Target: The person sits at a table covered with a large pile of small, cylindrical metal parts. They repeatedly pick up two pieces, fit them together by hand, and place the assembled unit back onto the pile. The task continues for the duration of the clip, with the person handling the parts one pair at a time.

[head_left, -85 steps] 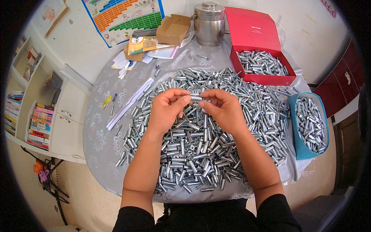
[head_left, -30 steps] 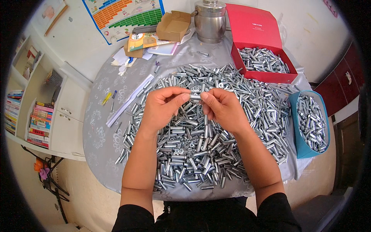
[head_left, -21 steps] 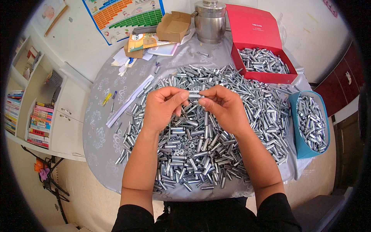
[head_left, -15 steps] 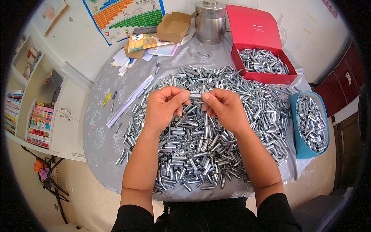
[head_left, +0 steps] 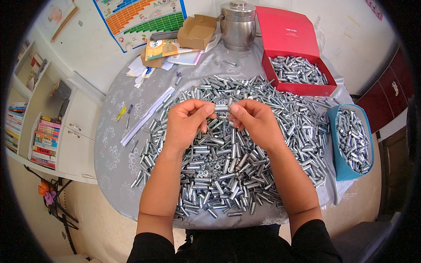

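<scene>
One metal sleeve (head_left: pixel 222 108), held above heaped metal parts (head_left: pixel 228 164).
Left hand (head_left: pixel 183 123) and right hand (head_left: pixel 258 124) pinch its opposite ends; keeping both in line should prevent skewing.

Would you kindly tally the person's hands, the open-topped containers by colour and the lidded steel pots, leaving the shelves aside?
Hands: 2 (left hand, right hand)
Red box: 1
Blue bin: 1
Brown cardboard box: 1
Lidded steel pot: 1
Total: 6

Round grey-clothed table (head_left: pixel 112 136) with heaped metal tubes (head_left: pixel 232 153), an open red box (head_left: pixel 302 90) and a steel canister (head_left: pixel 238 30)
</scene>
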`<state>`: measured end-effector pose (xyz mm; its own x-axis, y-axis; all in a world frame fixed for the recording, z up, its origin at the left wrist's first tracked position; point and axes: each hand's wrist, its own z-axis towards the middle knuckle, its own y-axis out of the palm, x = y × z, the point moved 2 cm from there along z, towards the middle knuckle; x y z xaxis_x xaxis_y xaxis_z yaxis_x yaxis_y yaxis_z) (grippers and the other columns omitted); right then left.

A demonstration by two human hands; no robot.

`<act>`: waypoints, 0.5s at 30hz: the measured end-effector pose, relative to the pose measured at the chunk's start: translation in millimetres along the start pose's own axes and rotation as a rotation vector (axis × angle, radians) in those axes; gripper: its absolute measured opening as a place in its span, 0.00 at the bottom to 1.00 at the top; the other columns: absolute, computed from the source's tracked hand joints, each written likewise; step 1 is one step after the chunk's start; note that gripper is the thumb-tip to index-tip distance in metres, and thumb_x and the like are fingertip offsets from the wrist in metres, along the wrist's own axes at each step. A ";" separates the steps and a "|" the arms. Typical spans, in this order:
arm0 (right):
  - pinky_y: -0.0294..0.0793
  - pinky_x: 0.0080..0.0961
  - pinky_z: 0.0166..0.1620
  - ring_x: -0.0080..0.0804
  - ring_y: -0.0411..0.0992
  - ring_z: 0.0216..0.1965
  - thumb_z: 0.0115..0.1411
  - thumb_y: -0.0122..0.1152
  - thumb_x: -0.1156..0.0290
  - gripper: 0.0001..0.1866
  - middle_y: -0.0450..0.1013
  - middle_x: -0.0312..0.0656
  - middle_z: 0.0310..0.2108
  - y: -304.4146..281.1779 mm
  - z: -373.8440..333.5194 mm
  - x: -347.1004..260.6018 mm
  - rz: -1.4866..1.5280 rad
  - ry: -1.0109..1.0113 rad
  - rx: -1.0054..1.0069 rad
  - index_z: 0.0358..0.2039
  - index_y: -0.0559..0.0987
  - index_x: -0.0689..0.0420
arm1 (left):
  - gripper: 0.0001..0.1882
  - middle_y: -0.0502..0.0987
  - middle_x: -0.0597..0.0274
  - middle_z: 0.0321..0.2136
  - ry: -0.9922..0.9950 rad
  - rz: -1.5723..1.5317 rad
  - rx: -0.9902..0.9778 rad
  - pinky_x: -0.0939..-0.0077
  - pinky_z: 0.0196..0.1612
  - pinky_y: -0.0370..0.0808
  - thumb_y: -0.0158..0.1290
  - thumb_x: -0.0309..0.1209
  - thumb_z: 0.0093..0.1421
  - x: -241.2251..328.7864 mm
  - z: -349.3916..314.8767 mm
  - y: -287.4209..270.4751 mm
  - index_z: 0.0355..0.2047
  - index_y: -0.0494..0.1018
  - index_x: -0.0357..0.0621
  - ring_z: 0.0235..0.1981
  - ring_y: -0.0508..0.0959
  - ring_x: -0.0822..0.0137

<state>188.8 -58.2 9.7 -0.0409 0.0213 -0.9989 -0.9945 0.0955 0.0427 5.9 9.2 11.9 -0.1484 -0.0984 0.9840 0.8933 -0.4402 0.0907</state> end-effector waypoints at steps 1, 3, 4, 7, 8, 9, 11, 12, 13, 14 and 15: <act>0.69 0.14 0.31 0.15 0.68 0.27 0.59 0.64 0.73 0.10 0.75 0.32 0.29 0.0 -0.1 0.5 0.020 -0.044 0.007 0.41 0.78 0.61 | 0.07 0.80 0.61 0.25 -0.008 0.001 0.003 0.89 0.17 0.61 0.58 0.30 0.60 -1.2 0.2 0.5 0.34 0.78 0.38 0.15 0.69 0.80; 0.69 0.14 0.31 0.15 0.68 0.27 0.59 0.64 0.73 0.11 0.75 0.32 0.29 1.8 -0.3 2.7 0.060 -0.132 0.019 0.41 0.78 0.61 | 0.07 0.80 0.61 0.25 -0.007 0.002 -0.001 0.89 0.17 0.61 0.58 0.30 0.60 -0.7 0.6 1.7 0.34 0.78 0.38 0.15 0.69 0.81; 0.70 0.14 0.31 0.15 0.68 0.27 0.59 0.64 0.73 0.11 0.75 0.32 0.29 3.0 -0.4 2.1 0.039 -0.151 0.047 0.41 0.78 0.61 | 0.07 0.80 0.61 0.25 -0.006 0.002 -0.001 0.88 0.17 0.61 0.58 0.30 0.60 -0.7 0.8 1.7 0.34 0.78 0.38 0.15 0.69 0.81; 0.70 0.14 0.32 0.15 0.69 0.27 0.58 0.65 0.73 0.12 0.75 0.33 0.29 3.2 -0.3 1.0 -0.017 -0.126 0.064 0.42 0.78 0.61 | 0.07 0.80 0.62 0.25 -0.013 -0.002 -0.003 0.88 0.17 0.62 0.58 0.30 0.60 -1.7 1.1 1.2 0.34 0.78 0.38 0.15 0.69 0.81; 0.70 0.14 0.32 0.15 0.69 0.27 0.58 0.65 0.73 0.13 0.75 0.33 0.30 -0.2 0.1 2.0 -0.029 -0.061 0.026 0.43 0.77 0.61 | 0.07 0.80 0.62 0.25 -0.012 -0.001 -0.005 0.88 0.17 0.62 0.58 0.30 0.60 -1.5 1.0 1.3 0.34 0.78 0.38 0.15 0.69 0.81; 0.70 0.14 0.32 0.15 0.69 0.27 0.58 0.65 0.73 0.13 0.75 0.33 0.30 -1.6 0.3 2.9 -0.041 0.005 -0.012 0.43 0.77 0.61 | 0.07 0.80 0.62 0.25 -0.011 -0.001 -0.007 0.88 0.17 0.62 0.58 0.30 0.60 -1.4 0.8 1.3 0.34 0.78 0.38 0.15 0.69 0.81; 0.70 0.15 0.32 0.15 0.68 0.27 0.59 0.64 0.72 0.13 0.75 0.34 0.30 2.7 -0.4 1.1 -0.037 -0.130 0.062 0.43 0.77 0.62 | 0.07 0.80 0.62 0.25 -0.010 -0.002 -0.007 0.89 0.17 0.62 0.58 0.30 0.60 -2.2 1.2 0.7 0.34 0.78 0.39 0.15 0.69 0.81; 0.70 0.15 0.31 0.16 0.68 0.26 0.59 0.64 0.72 0.12 0.75 0.34 0.30 4.1 -0.7 0.2 -0.034 -0.197 0.099 0.42 0.77 0.63 | 0.07 0.80 0.62 0.25 -0.008 -0.004 -0.005 0.89 0.17 0.62 0.58 0.30 0.60 -2.6 1.4 0.4 0.34 0.78 0.39 0.15 0.69 0.81; 0.70 0.15 0.31 0.16 0.68 0.26 0.59 0.63 0.71 0.12 0.75 0.34 0.29 2.6 -0.1 0.7 -0.040 -0.114 0.066 0.42 0.77 0.63 | 0.07 0.80 0.62 0.25 -0.007 -0.007 -0.005 0.89 0.17 0.62 0.58 0.30 0.60 -2.8 1.5 0.3 0.34 0.78 0.39 0.15 0.69 0.81; 0.70 0.15 0.31 0.16 0.68 0.26 0.60 0.63 0.71 0.11 0.75 0.33 0.29 -0.7 0.6 0.4 -0.045 -0.032 0.034 0.42 0.78 0.63 | 0.07 0.80 0.62 0.25 -0.006 -0.001 -0.005 0.89 0.17 0.62 0.58 0.30 0.60 -2.5 1.2 0.5 0.34 0.78 0.39 0.15 0.69 0.81; 0.70 0.15 0.31 0.16 0.68 0.26 0.60 0.63 0.71 0.11 0.75 0.33 0.29 -2.1 1.0 1.0 -0.051 0.051 0.002 0.41 0.78 0.63 | 0.07 0.80 0.62 0.25 -0.004 0.005 -0.004 0.89 0.17 0.62 0.58 0.30 0.60 -2.1 0.6 0.9 0.34 0.78 0.39 0.15 0.69 0.82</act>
<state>191.0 -57.4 8.6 0.0047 -0.0345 -0.9994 -0.9953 0.0967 -0.0080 7.2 9.6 10.0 -0.1423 -0.0966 0.9851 0.8924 -0.4432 0.0855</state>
